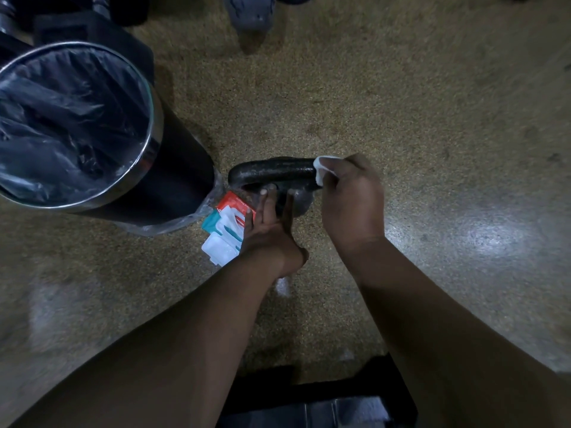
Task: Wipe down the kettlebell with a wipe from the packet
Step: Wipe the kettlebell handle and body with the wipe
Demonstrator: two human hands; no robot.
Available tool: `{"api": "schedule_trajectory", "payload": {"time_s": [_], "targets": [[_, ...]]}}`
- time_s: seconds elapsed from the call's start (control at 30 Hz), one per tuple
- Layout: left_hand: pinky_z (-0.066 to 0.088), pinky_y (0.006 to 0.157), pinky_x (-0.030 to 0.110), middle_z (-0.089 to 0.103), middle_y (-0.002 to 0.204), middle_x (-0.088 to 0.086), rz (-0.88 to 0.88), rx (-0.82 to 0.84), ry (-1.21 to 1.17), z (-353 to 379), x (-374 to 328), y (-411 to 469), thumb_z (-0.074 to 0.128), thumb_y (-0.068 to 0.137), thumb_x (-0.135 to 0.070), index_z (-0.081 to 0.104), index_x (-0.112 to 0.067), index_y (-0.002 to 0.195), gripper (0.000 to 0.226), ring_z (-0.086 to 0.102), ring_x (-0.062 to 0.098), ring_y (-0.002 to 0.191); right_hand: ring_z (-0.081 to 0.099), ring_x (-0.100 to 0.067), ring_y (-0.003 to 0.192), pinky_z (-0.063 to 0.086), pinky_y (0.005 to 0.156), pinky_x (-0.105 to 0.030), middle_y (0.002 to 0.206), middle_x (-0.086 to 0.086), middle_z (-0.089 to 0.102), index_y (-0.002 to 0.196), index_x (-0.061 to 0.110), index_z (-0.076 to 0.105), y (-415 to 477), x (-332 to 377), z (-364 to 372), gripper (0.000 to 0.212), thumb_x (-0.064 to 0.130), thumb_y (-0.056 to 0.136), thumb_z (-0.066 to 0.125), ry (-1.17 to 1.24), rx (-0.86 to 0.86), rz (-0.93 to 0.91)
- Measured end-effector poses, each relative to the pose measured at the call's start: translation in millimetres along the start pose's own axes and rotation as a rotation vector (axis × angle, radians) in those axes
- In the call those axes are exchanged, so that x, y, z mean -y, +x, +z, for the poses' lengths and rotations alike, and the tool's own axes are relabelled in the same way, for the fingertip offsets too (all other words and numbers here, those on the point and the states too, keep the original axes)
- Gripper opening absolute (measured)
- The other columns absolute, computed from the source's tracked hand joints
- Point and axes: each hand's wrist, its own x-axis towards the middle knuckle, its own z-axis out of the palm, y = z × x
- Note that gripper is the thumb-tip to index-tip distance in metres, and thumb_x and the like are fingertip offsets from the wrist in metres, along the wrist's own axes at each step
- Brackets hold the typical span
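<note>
Speckled tan floor (432, 103) fills the view. Big round bin (154, 131) at left, metal rim, black liner (61, 118) inside, cut off by the left edge.

Both bare forearms reach in from the near edge toward the centre. Right hand (352, 199) is back-up, fingers curled and pinching a white wipe (321, 171) against the right end of the kettlebell's handle. The fingertips are tucked under the hand and hard to see. Left hand (268, 230) lies lower and nearer, fingers straight and slightly spread, their tips touching the kettlebell's body just below the handle; the thumb points near-right.

Kettlebell (272, 173) stands on the floor at centre, just right of the bin's base — dark, rough handle running left to right. Its round body is mostly hidden behind the two hands, with only a grey patch showing between them.

Wipe packet (227, 230) lies flat on the floor just left of the kettlebell, touching the bin's plastic skirt — red and teal, white flip lid open. Its right edge is covered by the left hand and the print is too blurred to read.

Grey shoe (250, 13) at the far edge, cut off. Dark shapes at far left and the near edge are too dim to make out.
</note>
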Motion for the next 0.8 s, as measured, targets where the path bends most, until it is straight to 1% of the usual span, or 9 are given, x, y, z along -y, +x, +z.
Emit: {"api": "schedule_trajectory", "payload": {"time_s": [0.13,0.23,0.37,0.5,0.6,0.63,0.7,0.73,0.8], "targets": [[-0.013,0.122,0.040,-0.040,0.158,0.001,-0.006,0.006,0.007,0.2,-0.4,1.3,0.067,0.083,-0.049,-0.024,-0.035,0.154,0.117,-0.031,0.021,0.149,0.067,-0.022,0.088,0.051,0.082,-0.023,0.099,-0.009,0.068,0.107,0.010,0.076,3.5,-4.7,-0.6,0.021,0.010,0.093,0.060,0.031,-0.032,0.072],[-0.014,0.121,0.039,-0.040,0.158,0.003,0.002,-0.014,0.011,2.2,-0.5,0.8,0.066,0.082,-0.052,-0.023,-0.035,0.155,0.117,-0.032,0.021,0.148,0.067,-0.026,0.092,0.054,0.083,-0.027,0.100,-0.010,0.069,0.105,0.010,0.076,-6.9,-2.6,0.3,0.024,0.012,0.091,0.057,0.000,-0.035,0.052],[-0.012,0.123,0.040,-0.039,0.159,0.002,0.002,-0.019,0.003,2.1,-1.1,0.1,0.067,0.082,-0.051,-0.022,-0.034,0.155,0.117,-0.030,0.021,0.149,0.066,-0.019,0.082,0.043,0.078,-0.013,0.093,-0.008,0.069,0.103,0.008,0.077,1.6,-3.1,-0.7,0.022,0.008,0.091,0.058,0.004,-0.022,0.006],[-0.011,0.123,0.041,-0.040,0.158,0.003,0.000,-0.019,0.011,3.5,-1.2,1.1,0.067,0.081,-0.052,-0.023,-0.034,0.155,0.118,-0.033,0.021,0.148,0.067,-0.021,0.089,0.048,0.084,-0.019,0.101,-0.008,0.067,0.109,0.009,0.076,3.3,-6.5,-1.2,0.024,0.007,0.092,0.058,0.047,-0.015,0.097],[-0.009,0.124,0.041,-0.040,0.158,0.003,-0.001,-0.011,0.012,2.1,-1.0,0.1,0.066,0.082,-0.053,-0.024,-0.034,0.155,0.117,-0.034,0.020,0.147,0.066,-0.021,0.086,0.041,0.083,-0.011,0.097,-0.010,0.068,0.102,0.007,0.077,-5.5,-1.5,0.5,0.022,0.005,0.089,0.060,0.000,-0.050,0.037],[-0.009,0.124,0.040,-0.040,0.158,0.002,-0.001,-0.011,0.010,1.9,-1.3,-0.6,0.066,0.082,-0.053,-0.023,-0.034,0.155,0.116,-0.034,0.020,0.147,0.066,-0.022,0.086,0.043,0.083,-0.013,0.097,-0.010,0.068,0.102,0.006,0.077,-4.3,-1.9,0.8,0.021,0.007,0.089,0.060,0.005,-0.046,0.014],[-0.008,0.124,0.041,-0.040,0.158,0.002,0.000,-0.012,-0.001,2.2,-1.7,0.3,0.066,0.082,-0.052,-0.023,-0.034,0.155,0.117,-0.034,0.020,0.147,0.067,-0.022,0.090,0.053,0.086,-0.025,0.100,-0.008,0.068,0.107,0.007,0.076,2.7,-4.9,1.7,0.023,0.011,0.092,0.058,0.038,-0.018,0.022],[-0.008,0.124,0.040,-0.041,0.158,0.002,-0.004,-0.009,-0.006,2.2,-2.1,0.6,0.066,0.082,-0.051,-0.023,-0.033,0.155,0.117,-0.034,0.021,0.147,0.067,-0.021,0.091,0.055,0.087,-0.030,0.102,-0.007,0.068,0.109,0.008,0.075,5.4,-7.1,1.5,0.022,0.012,0.094,0.059,0.057,-0.013,0.049],[-0.011,0.123,0.039,-0.041,0.158,0.005,-0.019,-0.007,0.008,-0.3,-6.3,-1.0,0.065,0.084,-0.053,-0.022,-0.031,0.156,0.115,-0.032,0.023,0.148,0.066,-0.020,0.095,0.055,0.089,-0.033,0.104,-0.005,0.066,0.112,0.010,0.074,4.9,-9.0,0.4,0.022,0.011,0.095,0.060,0.069,-0.014,0.105]]}}
